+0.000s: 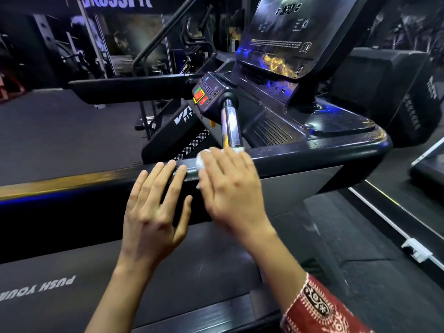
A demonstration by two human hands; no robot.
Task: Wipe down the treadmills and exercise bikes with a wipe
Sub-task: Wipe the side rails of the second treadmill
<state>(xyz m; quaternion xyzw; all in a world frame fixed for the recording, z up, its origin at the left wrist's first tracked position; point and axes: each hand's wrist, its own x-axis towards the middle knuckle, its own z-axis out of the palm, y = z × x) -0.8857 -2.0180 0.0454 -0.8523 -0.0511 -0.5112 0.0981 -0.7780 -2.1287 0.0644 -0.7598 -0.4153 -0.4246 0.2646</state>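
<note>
Head view: right hand [230, 188] lies flat, fingers straight and close together, pressing one white wipe [201, 162] onto the dark side rail [312, 156] of the treadmill. The crumpled wipe peeks out past the fingertips and on the thumb side. Left hand [153, 207] sits just beside it, fingers spread wide, tips touching the same rail, holding nothing. Two hands, one wipe. A red patterned sleeve [319, 306] covers the right forearm.

Just past the wipe, one chrome grip bar [230, 126] runs up to the control panel, where one red button [199, 95] sits in a yellow frame with a green patch above it. Higher up tilts one dark console screen [283, 32]; its small print is too blurred to read.

Down on the belt [168, 272], white letters read "PUSH YOUR", upside down from here. The black motor cover [168, 135] shows "VI" in white, the rest hidden. Top left, a banner [117, 1] reads "ROSSFIT", its first letter cut off. A second dark machine [384, 92] stands at right, its lettering too blurred to read.
</note>
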